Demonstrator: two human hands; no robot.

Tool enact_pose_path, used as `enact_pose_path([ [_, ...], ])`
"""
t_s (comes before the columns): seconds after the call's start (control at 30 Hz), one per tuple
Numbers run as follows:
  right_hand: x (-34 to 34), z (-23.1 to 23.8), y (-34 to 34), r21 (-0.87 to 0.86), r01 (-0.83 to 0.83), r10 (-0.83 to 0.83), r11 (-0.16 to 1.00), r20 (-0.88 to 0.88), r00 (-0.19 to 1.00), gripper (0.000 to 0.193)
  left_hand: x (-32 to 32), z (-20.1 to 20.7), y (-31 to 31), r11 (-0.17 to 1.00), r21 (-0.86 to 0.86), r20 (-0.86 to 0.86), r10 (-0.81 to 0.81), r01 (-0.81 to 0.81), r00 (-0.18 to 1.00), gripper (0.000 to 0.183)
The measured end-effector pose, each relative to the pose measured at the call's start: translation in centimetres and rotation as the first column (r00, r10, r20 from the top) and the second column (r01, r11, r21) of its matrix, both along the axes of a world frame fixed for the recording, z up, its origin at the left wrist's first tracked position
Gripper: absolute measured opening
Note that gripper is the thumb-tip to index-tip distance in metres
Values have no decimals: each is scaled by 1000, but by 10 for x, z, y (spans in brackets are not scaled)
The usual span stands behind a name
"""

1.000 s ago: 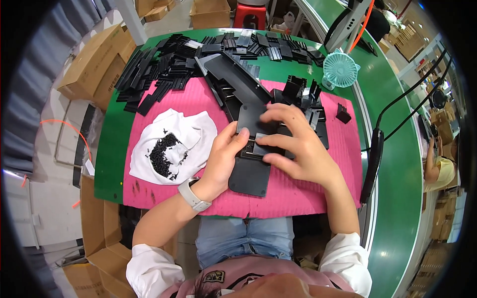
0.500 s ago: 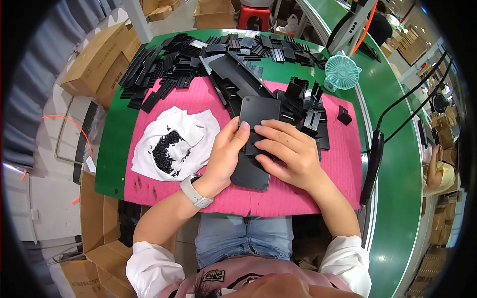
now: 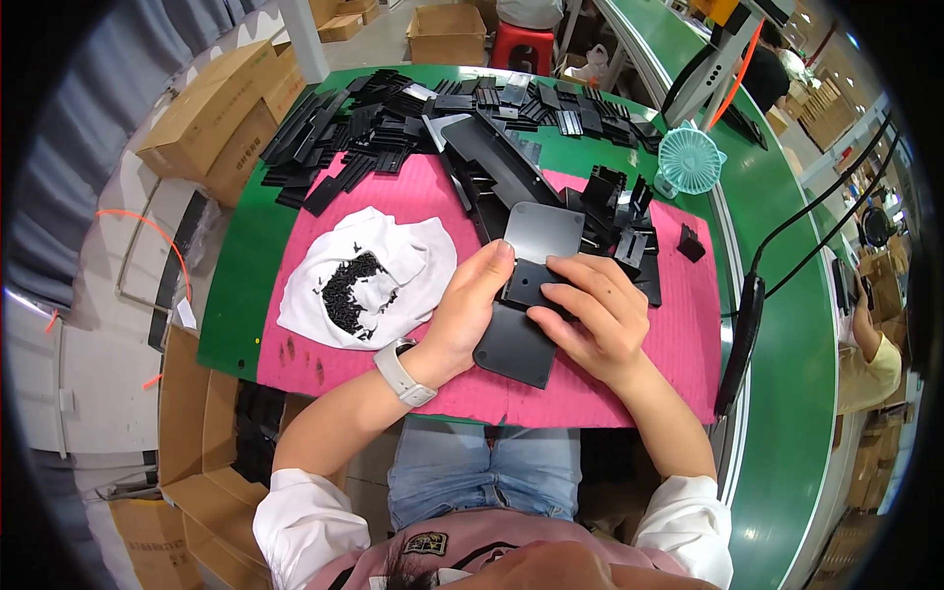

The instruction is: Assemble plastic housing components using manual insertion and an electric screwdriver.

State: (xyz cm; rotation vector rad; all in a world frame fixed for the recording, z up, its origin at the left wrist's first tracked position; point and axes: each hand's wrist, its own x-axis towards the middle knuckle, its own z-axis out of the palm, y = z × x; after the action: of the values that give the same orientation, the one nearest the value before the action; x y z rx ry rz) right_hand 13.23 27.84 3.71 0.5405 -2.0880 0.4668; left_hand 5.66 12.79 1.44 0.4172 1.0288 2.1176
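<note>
A long black panel with rounded corners is held between my hands above the pink mat. Across its middle sits a smaller black plate with small holes. My left hand grips the left edge, its thumb at the small plate. From the other side, the fingers of my right hand press on the plate's right part and the panel's edge. On a crumpled white cloth to the left lies a heap of tiny black parts, which look like screws.
Black slotted pieces cover the table's far side. A long black tray-like part lies beyond the panel, with more black pieces to its right. A teal fan and a hanging black cable tool stand at the right.
The panel has turned slightly clockwise in my hands, and more of the small plate shows between my fingers. The whole view has shifted a little.
</note>
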Motion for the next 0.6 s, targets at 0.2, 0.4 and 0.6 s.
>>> enact_pose_path([
  [0.2,-1,5,-1,-29,0,5,1000,152,988,31,1,5,0,1000,1,-97,11,-11,995,33],
  [0.4,1,8,0,76,-55,34,996,251,967,38,1,-4,-4,971,-226,-300,2,-73,954,24],
  [0.6,14,4,-15,62,-187,167,980,236,957,33,4,19,-54,809,-339,-819,-3,-480,573,22],
])
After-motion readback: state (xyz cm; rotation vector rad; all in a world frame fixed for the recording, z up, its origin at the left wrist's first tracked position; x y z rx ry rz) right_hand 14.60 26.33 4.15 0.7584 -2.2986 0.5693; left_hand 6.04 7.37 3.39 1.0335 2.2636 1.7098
